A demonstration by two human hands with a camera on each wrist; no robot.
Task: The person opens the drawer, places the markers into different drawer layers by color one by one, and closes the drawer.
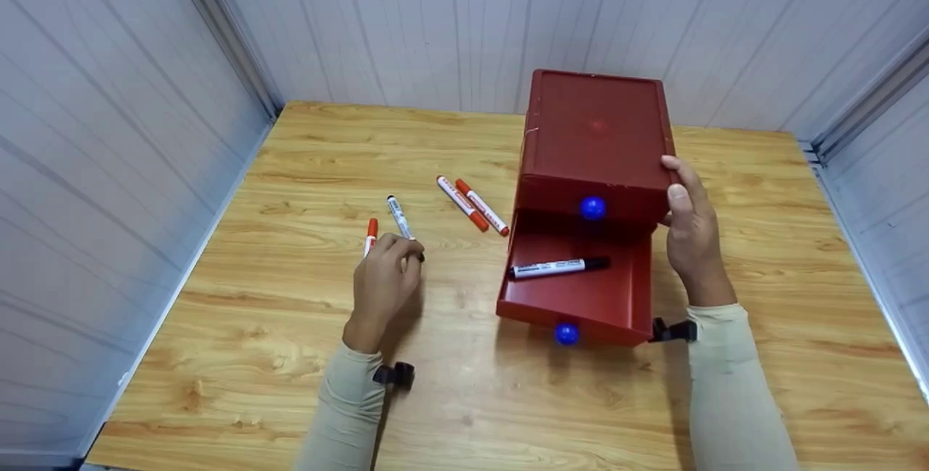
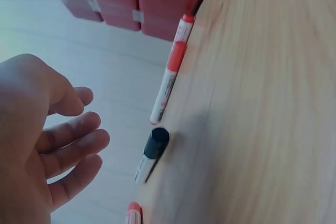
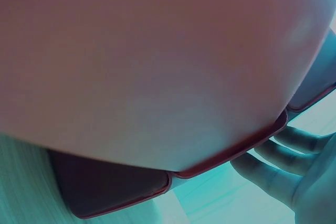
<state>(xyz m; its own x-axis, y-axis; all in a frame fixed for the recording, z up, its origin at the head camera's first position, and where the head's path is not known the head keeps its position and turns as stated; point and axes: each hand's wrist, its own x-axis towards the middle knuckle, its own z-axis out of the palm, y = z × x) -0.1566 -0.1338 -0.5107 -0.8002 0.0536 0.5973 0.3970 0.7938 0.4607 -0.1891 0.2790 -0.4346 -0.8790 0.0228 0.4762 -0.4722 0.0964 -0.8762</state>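
Note:
My left hand (image 1: 385,282) hovers above a black-capped whiteboard marker (image 1: 398,217), fingers loosely bent; in the left wrist view a gap separates the hand (image 2: 58,135) from the marker's black cap (image 2: 156,142). Just left of it lies a red-capped marker (image 1: 371,233), partly hidden by the hand. On the right, my right hand (image 1: 693,239) rests against the side of a red drawer cabinet (image 1: 599,130), thumb near its front edge. The lower drawer (image 1: 617,304) is pulled out, and a black marker (image 1: 555,268) lies inside it.
Two red markers, one (image 1: 462,202) beside the other (image 1: 483,207), lie on the wooden table (image 1: 254,326) left of the cabinet. Blue ball knobs sit on the upper drawer (image 1: 593,207) and lower drawer front (image 1: 567,334). White panel walls (image 1: 406,28) enclose the table.

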